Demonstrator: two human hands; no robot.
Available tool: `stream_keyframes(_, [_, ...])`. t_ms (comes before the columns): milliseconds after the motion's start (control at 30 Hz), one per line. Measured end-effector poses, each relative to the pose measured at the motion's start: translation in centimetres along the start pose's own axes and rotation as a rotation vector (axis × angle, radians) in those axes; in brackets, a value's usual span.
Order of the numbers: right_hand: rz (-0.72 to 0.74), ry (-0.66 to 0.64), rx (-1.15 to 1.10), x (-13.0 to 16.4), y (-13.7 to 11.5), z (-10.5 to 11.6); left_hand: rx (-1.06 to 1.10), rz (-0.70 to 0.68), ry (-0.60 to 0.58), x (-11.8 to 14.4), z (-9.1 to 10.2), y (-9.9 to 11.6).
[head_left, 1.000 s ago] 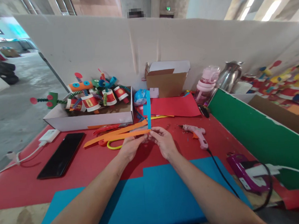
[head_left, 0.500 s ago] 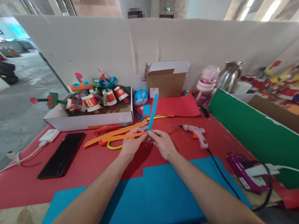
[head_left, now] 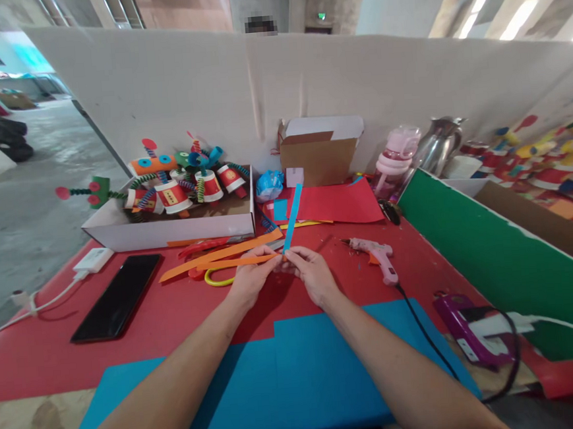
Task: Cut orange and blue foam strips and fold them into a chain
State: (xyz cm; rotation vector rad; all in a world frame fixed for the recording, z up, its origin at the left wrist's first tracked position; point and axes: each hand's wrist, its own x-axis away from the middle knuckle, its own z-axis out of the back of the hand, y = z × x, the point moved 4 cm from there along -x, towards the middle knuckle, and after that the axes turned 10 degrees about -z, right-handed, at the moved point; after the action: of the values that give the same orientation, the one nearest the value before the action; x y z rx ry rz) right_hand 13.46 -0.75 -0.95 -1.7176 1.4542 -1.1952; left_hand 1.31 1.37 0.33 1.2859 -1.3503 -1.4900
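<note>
Left hand (head_left: 252, 278) and right hand (head_left: 313, 273) meeting fingertip to fingertip, pinching the crossed ends of an orange paper strip (head_left: 231, 263) and a blue paper strip (head_left: 293, 218). Orange strip running leftward from the pinch, blue strip rising up and slightly right. Pink glue gun (head_left: 376, 258) lying right of the grip on the red table cover (head_left: 185, 308); yellow scissors handle (head_left: 217, 279) just left.
</note>
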Motion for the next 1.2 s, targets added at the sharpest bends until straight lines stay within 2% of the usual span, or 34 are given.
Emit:
stream_keyframes(133, [-0.012, -0.003, 0.029, 0.05, -0.19, 0.02, 0.005, -0.007, 0.014, -0.08, 0.16, -0.2])
stream_keyframes(267, [-0.037, -0.009, 0.065, 0.07, -0.32, 0.07, 0.097, 0.031, 0.053, -0.03, 0.15, -0.43])
stream_keyframes(667, [0.016, 0.045, 0.169, 0.19, -0.69, 0.51, 0.218, 0.082, 0.024, 0.17, -0.35, -0.06])
stream_keyframes(800, [0.019, 0.085, 0.152, 0.19, -0.62, 0.54, 0.241, 0.095, 0.033, 0.17, -0.33, -0.52])
stream_keyframes(1200, [-0.07, 0.037, 0.014, 0.16, -0.32, 0.28, 0.272, 0.109, 0.078, 0.12, -0.13, -0.62])
